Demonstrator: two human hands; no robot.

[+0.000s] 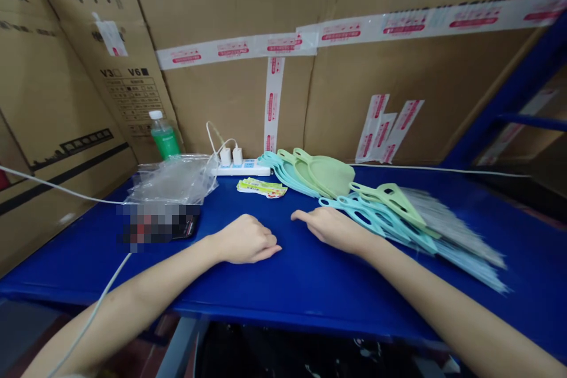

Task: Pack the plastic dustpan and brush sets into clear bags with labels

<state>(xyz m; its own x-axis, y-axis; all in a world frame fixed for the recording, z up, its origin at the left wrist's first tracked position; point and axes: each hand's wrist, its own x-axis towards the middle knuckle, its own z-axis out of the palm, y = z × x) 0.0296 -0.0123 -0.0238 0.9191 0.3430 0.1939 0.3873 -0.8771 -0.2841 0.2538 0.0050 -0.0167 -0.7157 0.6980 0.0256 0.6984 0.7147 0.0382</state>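
My left hand point(245, 239) rests knuckles-up on the blue table point(274, 289), its fingers curled under into a loose fist; nothing shows in it. My right hand point(332, 227) lies flat beside it, fingers stretched toward the left, holding nothing. Its wrist lies next to a fanned pile of teal and green plastic handles with clear bristle-like ends point(398, 212). Just beyond that pile lies a stack of teal and green dustpan-shaped scoops point(310, 171).
A small stack of printed labels point(261, 187) lies ahead of my hands. Clear plastic bags point(172, 180), a phone-like device point(159, 224), a white power strip with chargers point(239, 165) and a green bottle point(163, 136) sit at the back left. Cardboard boxes point(354, 71) wall the table.
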